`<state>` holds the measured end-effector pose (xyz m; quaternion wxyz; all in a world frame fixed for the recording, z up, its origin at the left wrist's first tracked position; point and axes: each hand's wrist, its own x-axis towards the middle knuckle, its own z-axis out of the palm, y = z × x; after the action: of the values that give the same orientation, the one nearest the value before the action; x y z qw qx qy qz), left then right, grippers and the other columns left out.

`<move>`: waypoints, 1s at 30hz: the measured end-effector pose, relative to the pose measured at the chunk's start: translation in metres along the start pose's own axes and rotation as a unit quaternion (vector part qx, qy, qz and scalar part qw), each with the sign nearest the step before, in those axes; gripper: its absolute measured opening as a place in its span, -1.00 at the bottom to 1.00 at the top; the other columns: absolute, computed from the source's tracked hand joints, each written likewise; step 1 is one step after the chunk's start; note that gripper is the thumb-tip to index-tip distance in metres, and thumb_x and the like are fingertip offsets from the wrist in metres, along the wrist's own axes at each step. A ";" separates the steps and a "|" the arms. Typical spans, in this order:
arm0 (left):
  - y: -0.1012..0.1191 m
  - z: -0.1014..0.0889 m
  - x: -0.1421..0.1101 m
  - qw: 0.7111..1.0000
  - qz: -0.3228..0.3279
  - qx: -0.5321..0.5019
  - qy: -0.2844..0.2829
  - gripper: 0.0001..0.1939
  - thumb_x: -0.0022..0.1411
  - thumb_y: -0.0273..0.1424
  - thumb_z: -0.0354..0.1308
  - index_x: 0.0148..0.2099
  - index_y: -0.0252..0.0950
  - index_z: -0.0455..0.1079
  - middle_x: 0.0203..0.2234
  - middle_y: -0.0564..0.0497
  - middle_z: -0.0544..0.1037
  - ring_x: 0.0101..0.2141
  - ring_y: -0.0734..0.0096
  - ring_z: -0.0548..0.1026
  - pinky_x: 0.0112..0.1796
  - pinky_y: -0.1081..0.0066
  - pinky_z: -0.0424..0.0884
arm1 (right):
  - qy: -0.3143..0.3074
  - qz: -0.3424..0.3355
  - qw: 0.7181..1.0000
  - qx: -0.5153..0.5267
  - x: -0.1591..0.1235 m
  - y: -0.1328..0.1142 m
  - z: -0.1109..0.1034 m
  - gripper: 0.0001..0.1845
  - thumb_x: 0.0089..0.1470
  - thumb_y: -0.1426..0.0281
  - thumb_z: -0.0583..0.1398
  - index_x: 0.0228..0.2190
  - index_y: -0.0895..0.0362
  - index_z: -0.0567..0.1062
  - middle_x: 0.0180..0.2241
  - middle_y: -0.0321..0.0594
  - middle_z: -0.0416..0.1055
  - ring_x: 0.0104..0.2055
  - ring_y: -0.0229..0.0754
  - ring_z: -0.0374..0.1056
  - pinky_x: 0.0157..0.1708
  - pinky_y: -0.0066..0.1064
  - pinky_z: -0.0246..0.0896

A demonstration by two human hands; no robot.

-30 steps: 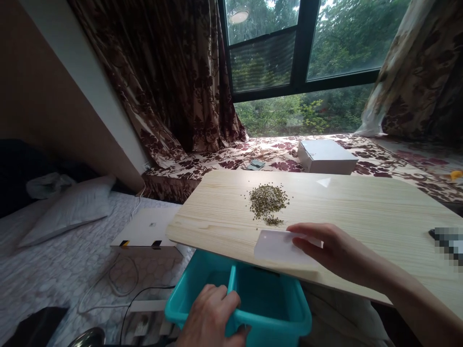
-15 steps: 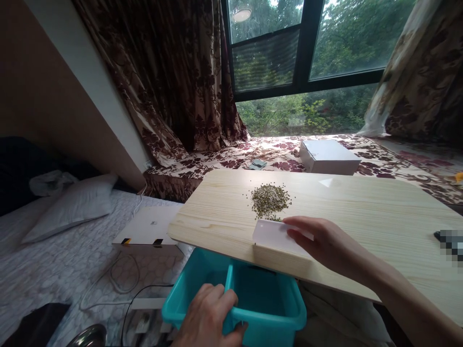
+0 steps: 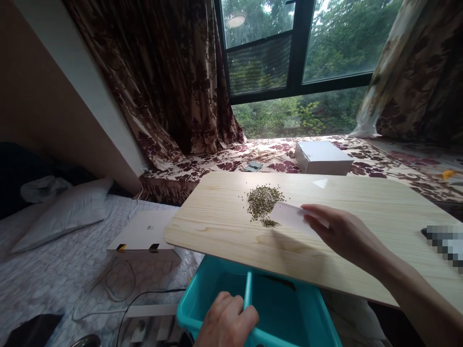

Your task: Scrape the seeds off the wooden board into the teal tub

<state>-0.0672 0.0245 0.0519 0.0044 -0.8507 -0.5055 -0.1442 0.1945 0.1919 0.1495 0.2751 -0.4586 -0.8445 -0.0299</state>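
A small heap of green beans (image 3: 263, 202) lies on a pale wooden tabletop (image 3: 224, 221). My right hand (image 3: 343, 233) pinches a white plastic scraper card (image 3: 289, 217), whose left edge touches the heap's right side. Below the table's near edge sits a teal plastic bin (image 3: 289, 308) with a divider. My left hand (image 3: 227, 323) is closed over the bin's near rim beside the divider.
A white box (image 3: 321, 156) rests on the floral window seat behind the table. A flat white box (image 3: 141, 231), cables and a pillow (image 3: 61, 214) lie on the bed at left. A blurred dark object (image 3: 444, 238) sits at the table's right edge.
My right hand carried the scraper from the table's near edge up and right to the beans. The bin and my left hand shifted slightly right.
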 end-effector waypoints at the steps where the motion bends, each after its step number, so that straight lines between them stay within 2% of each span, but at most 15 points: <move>1: 0.000 0.000 0.001 1.000 0.002 0.001 0.000 -0.76 0.07 -0.24 0.26 -0.35 -0.19 0.25 -0.50 0.10 0.34 -0.46 0.36 0.33 -0.40 0.36 0.19 | 0.000 -0.005 1.000 -0.005 0.000 -0.001 0.002 -0.66 0.15 0.37 0.05 -0.18 0.15 0.59 -0.37 -0.09 0.62 -0.45 -0.01 0.53 -0.54 -0.34 0.31; 6: -0.004 0.000 -0.001 1.000 -0.002 -0.010 0.006 -0.74 0.05 -0.26 0.27 -0.35 -0.19 0.23 -0.50 0.12 0.33 -0.44 0.35 0.32 -0.41 0.37 0.16 | -0.002 -0.030 0.999 -0.015 -0.001 -0.005 0.007 -0.67 0.15 0.41 0.05 -0.19 0.15 0.59 -0.36 -0.10 0.62 -0.44 -0.05 0.53 -0.54 -0.37 0.30; 14: -0.002 0.008 -0.002 0.999 -0.013 -0.011 0.036 -0.75 0.00 -0.26 0.26 -0.38 -0.19 0.22 -0.52 0.13 0.31 -0.47 0.37 0.29 -0.40 0.37 0.14 | -0.004 -0.038 0.999 0.010 -0.006 -0.005 0.001 -0.68 0.17 0.39 0.05 -0.19 0.18 0.57 -0.35 -0.10 0.62 -0.45 -0.06 0.53 -0.52 -0.36 0.31; 24: -0.002 0.004 -0.001 0.999 -0.021 -0.033 0.024 -0.76 -0.04 -0.35 0.26 -0.36 -0.19 0.23 -0.51 0.13 0.32 -0.45 0.37 0.30 -0.39 0.38 0.15 | -0.023 -0.047 0.998 0.025 -0.013 -0.011 -0.006 -0.68 0.17 0.40 0.04 -0.19 0.15 0.57 -0.33 -0.11 0.62 -0.43 -0.06 0.53 -0.51 -0.35 0.33; 30: -0.001 0.007 -0.001 0.999 -0.020 -0.017 0.033 -0.75 -0.07 -0.33 0.27 -0.39 -0.19 0.22 -0.53 0.13 0.31 -0.47 0.38 0.29 -0.41 0.37 0.14 | -0.024 -0.046 0.998 0.028 -0.015 -0.010 -0.009 -0.68 0.18 0.40 0.03 -0.20 0.15 0.56 -0.32 -0.10 0.62 -0.44 -0.05 0.53 -0.51 -0.32 0.34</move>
<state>-0.0669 0.0255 0.0448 0.0033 -0.8349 -0.5198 -0.1810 0.1972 0.1724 0.1514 0.2662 -0.4118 -0.8715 -0.0083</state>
